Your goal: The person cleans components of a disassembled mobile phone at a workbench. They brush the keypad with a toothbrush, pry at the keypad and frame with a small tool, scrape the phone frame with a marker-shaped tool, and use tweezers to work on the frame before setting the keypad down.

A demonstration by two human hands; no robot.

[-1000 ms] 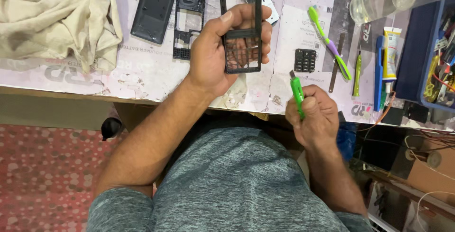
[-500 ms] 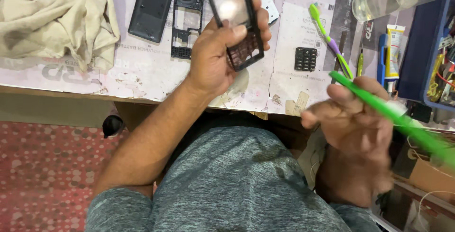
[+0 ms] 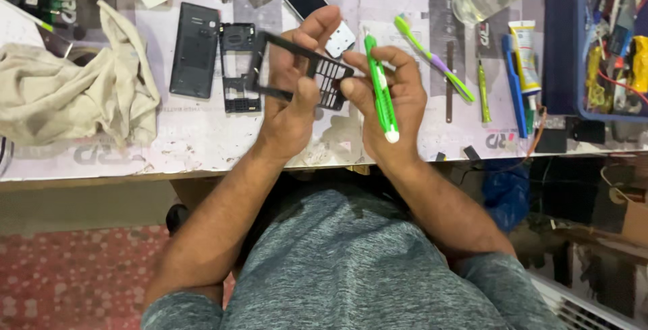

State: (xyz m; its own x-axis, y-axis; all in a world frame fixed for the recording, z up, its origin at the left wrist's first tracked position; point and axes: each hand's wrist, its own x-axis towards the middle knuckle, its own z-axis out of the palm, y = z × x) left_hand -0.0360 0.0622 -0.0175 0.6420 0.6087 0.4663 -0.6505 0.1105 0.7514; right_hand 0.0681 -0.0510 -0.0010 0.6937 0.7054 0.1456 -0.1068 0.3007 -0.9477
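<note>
Surface: worn workbench [image 3: 202, 148], cloth [image 3: 67, 94] at 9 o'clock.
Left hand [image 3: 290, 107]: pinches black phone frame [image 3: 297, 70].
Right hand [image 3: 388, 100]: closed around green cutter [image 3: 380, 87]; keep strokes shallow, frame braced.

Bare bench strip [image 3: 202, 144] left of my left hand [image 3: 290, 111] gives passing room. Farther left the cloth [image 3: 67, 94] blocks. Back cover [image 3: 194, 50] and inner frame [image 3: 237, 67] sit just beyond my fingers. Right of my right hand [image 3: 385, 107]: toothbrush [image 3: 432, 57], tweezers [image 3: 483, 90], blue bin [image 3: 560, 46] crowd the way.
</note>
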